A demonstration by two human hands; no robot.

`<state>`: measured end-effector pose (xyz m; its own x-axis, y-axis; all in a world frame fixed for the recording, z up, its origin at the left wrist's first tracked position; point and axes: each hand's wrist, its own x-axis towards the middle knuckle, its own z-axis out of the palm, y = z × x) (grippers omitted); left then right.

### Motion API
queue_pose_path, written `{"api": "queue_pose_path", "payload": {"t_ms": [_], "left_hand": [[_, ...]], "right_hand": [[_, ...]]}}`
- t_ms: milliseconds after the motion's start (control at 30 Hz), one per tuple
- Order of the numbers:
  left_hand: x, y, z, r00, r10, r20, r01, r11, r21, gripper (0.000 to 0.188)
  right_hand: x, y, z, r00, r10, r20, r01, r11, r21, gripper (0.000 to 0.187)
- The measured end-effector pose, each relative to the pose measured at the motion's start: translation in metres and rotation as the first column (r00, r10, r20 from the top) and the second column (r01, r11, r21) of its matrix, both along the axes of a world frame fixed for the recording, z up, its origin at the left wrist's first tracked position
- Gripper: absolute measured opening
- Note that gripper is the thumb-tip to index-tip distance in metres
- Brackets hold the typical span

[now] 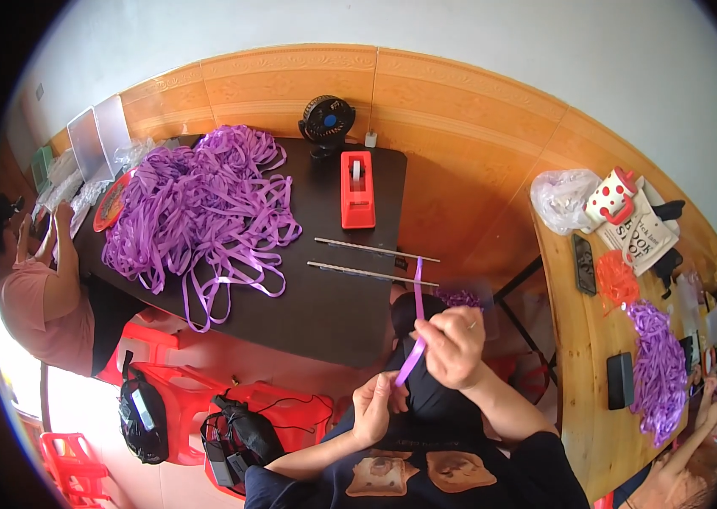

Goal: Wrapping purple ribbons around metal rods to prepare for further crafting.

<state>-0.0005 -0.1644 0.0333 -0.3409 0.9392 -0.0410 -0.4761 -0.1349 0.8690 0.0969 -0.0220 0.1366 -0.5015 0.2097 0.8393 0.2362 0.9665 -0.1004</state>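
A: What is held by the hands?

B: A purple ribbon strip (416,327) is pinched in the closed right hand (455,346) and runs down to the left hand (374,409), whose fingers are curled around its lower end.

A: Where is it kept?

B: It is held above the lap, just in front of the dark tabletop (324,297), where a purple ribbon heap (197,204) and a red tape dispenser (357,189) are laid.

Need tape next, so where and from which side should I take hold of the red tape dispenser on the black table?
Take the red tape dispenser across its long side walls at mid-body, coming from above. It lies flat on the black table, narrow and straight-sided, with bare tabletop on both flanks.
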Motion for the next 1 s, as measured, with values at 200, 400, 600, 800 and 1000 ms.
{"api": "queue_pose_path", "payload": {"t_ms": [200, 400, 600, 800, 1000], "left_hand": [[0.004, 0.05, -0.051, 0.998, -0.059, -0.034, 0.051, 0.977, -0.208, 0.028], [0.007, 0.121, -0.044, 1.0, -0.026, 0.003, 0.026, 0.976, -0.215, 0.027], [-0.005, 0.174, -0.049, 0.991, 0.128, -0.041, -0.133, 0.982, -0.137, 0.023], [-0.006, 0.203, -0.046, 0.965, 0.259, -0.031, -0.26, 0.958, -0.119, 0.025], [-0.002, 0.214, -0.038, 0.91, 0.316, -0.267, -0.323, 0.946, 0.021, 0.031]], "right_hand": [[-0.024, 0.088, 0.039, 0.986, 0.114, -0.122, -0.145, 0.948, -0.283, 0.022], [-0.044, 0.187, 0.006, 0.946, 0.123, -0.299, -0.322, 0.428, -0.844, 0.014], [-0.056, 0.223, -0.052, 0.959, 0.073, -0.274, -0.281, 0.12, -0.952, 0.014], [-0.053, 0.222, -0.085, 0.947, -0.046, -0.318, -0.318, 0.004, -0.948, 0.014], [-0.047, 0.209, -0.103, 0.944, -0.129, -0.305, -0.328, -0.239, -0.914, 0.013]]}}
